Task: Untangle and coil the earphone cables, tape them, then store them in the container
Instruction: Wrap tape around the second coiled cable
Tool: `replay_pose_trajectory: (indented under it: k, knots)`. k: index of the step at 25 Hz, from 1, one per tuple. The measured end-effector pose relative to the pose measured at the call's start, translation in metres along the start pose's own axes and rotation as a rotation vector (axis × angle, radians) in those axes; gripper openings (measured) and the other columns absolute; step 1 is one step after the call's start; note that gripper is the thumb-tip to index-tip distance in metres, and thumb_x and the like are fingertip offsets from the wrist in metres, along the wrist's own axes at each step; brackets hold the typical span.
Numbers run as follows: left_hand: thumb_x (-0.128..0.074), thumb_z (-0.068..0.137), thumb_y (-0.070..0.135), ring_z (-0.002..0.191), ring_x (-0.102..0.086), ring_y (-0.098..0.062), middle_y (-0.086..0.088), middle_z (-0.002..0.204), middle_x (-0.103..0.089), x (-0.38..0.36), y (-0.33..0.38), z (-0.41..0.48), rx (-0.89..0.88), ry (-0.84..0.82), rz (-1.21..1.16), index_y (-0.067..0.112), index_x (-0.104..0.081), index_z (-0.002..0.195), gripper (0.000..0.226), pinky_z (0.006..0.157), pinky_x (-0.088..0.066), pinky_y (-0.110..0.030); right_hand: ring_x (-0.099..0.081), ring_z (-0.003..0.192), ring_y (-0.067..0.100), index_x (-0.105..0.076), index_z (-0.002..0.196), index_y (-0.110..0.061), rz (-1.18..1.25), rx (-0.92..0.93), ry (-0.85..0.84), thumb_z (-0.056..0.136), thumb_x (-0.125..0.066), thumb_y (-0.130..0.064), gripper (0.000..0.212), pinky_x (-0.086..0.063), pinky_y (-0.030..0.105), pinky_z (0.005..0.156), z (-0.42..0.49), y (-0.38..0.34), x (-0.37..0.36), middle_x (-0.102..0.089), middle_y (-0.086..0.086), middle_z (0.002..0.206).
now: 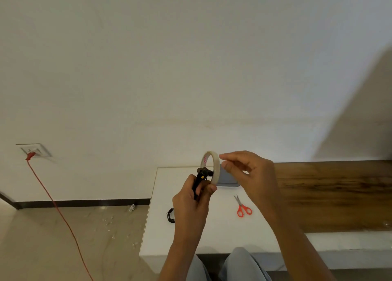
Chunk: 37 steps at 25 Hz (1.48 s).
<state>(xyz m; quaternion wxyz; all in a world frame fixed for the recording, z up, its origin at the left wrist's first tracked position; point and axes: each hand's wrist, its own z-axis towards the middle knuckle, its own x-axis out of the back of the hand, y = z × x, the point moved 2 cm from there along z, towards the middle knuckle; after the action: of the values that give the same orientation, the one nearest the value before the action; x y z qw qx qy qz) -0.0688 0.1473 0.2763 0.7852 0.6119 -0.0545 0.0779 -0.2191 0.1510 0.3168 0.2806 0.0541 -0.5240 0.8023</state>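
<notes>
2 hands are working just above the white surface (pixel 214 234) at lower centre of the frame: the left hand (pixel 191 198) is gripping a coiled black earphone cable (pixel 201 175) together with the bottom of a pale tape roll (pixel 217 170), while the right hand (pixel 252 174) is pinching at the roll's upper right rim with thumb and forefinger. 1 grey-blue container (pixel 230 182) is sitting behind the roll, red-handled scissors (pixel 243 207) are lying below the right hand, and a second black coil (pixel 171 215) is resting left of the left wrist.
</notes>
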Motion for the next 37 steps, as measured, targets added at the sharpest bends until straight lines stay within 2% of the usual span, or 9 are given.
replay_pose_trajectory:
  k: [4, 8, 11, 17, 20, 22, 29, 33, 37]
  knots:
    - [-0.070, 0.085, 0.016, 0.053, -0.043, -0.007, 0.011, 0.056, -0.051, -0.001, -0.001, 0.001, -0.041, -0.034, 0.137, 0.027, -0.048, 0.073, 0.028, 0.048, -0.034, -0.012, -0.067, 0.067, 0.012, -0.076, 0.094, -0.018, -0.185, 0.181, -0.106, 0.083, -0.071, -0.016, 0.012, -0.054, 0.015, 0.063, 0.010, 0.005, 0.003, -0.074, -0.005, 0.083]
    - [-0.067, 0.086, 0.016, 0.058, -0.051, 0.001, 0.011, 0.065, -0.058, 0.000, -0.002, 0.001, -0.077, -0.044, 0.209, 0.011, -0.063, 0.098, 0.013, 0.055, -0.040, -0.009, -0.067, 0.060, 0.013, -0.074, 0.087, -0.015, -0.408, 0.351, -0.181, 0.086, -0.060, -0.024, 0.017, -0.057, 0.032, 0.058, 0.014, 0.007, 0.004, -0.072, -0.001, 0.074]
    - [-0.065, 0.087, 0.022, 0.058, -0.054, -0.001, 0.019, 0.069, -0.055, 0.000, 0.000, 0.002, -0.167, -0.056, 0.296, 0.008, -0.063, 0.106, 0.024, 0.058, -0.040, -0.005, -0.062, 0.056, 0.014, -0.070, 0.080, -0.012, -0.496, 0.457, -0.160, 0.087, -0.057, -0.019, 0.017, -0.054, 0.032, 0.050, 0.015, 0.008, 0.000, -0.068, -0.001, 0.068]
    - [-0.068, 0.085, 0.025, 0.046, -0.046, -0.005, 0.000, 0.077, -0.068, 0.001, 0.002, 0.003, -0.257, -0.042, 0.400, 0.004, -0.064, 0.103, 0.028, 0.059, -0.042, -0.006, -0.052, 0.051, 0.018, -0.063, 0.070, -0.011, -0.616, 0.585, -0.053, 0.087, -0.059, -0.007, 0.017, -0.046, 0.031, 0.044, 0.016, 0.015, -0.006, -0.058, 0.000, 0.061]
    - [-0.070, 0.084, 0.018, 0.062, -0.055, 0.008, 0.005, 0.074, -0.066, -0.001, 0.002, 0.003, -0.215, -0.022, 0.363, 0.004, -0.063, 0.100, 0.022, 0.060, -0.040, -0.002, -0.044, 0.047, 0.017, -0.059, 0.067, -0.012, -0.688, 0.622, -0.033, 0.085, -0.059, -0.005, 0.020, -0.041, 0.031, 0.040, 0.013, 0.015, -0.011, -0.052, 0.000, 0.058]
    - [-0.068, 0.086, 0.020, 0.060, -0.056, 0.002, 0.008, 0.075, -0.064, -0.003, -0.001, 0.002, -0.143, -0.037, 0.348, 0.008, -0.061, 0.100, 0.019, 0.059, -0.040, -0.004, -0.043, 0.047, 0.018, -0.058, 0.067, -0.011, -0.745, 0.635, -0.059, 0.083, -0.058, -0.002, 0.018, -0.041, 0.032, 0.038, 0.009, 0.019, -0.013, -0.050, 0.001, 0.058]
    - [-0.066, 0.087, 0.022, 0.050, -0.039, -0.009, 0.006, 0.060, -0.045, 0.005, -0.013, 0.019, 0.139, -0.091, 0.313, 0.020, -0.042, 0.071, 0.029, 0.048, -0.036, -0.010, -0.043, 0.047, 0.014, -0.054, 0.069, -0.015, -0.663, 0.496, -0.292, 0.081, -0.052, -0.015, 0.012, -0.044, 0.028, 0.041, -0.004, 0.014, -0.012, -0.049, -0.005, 0.058]
    - [-0.068, 0.083, 0.023, 0.052, -0.035, -0.009, 0.005, 0.059, -0.042, 0.009, -0.015, 0.023, 0.170, -0.187, 0.343, 0.013, -0.041, 0.069, 0.032, 0.047, -0.033, -0.011, -0.052, 0.063, 0.004, -0.049, 0.072, -0.024, -0.391, 0.210, -0.455, 0.084, -0.056, -0.016, 0.016, -0.042, 0.014, 0.057, 0.003, 0.015, -0.005, -0.050, -0.019, 0.064]
    - [-0.069, 0.082, 0.027, 0.052, -0.037, -0.009, 0.003, 0.060, -0.046, 0.010, -0.018, 0.025, 0.158, -0.223, 0.371, 0.015, -0.041, 0.067, 0.034, 0.044, -0.032, -0.014, -0.059, 0.067, 0.002, -0.061, 0.074, -0.020, -0.223, 0.016, -0.503, 0.081, -0.070, -0.025, 0.012, -0.047, 0.015, 0.062, 0.010, 0.019, -0.002, -0.061, -0.013, 0.069]
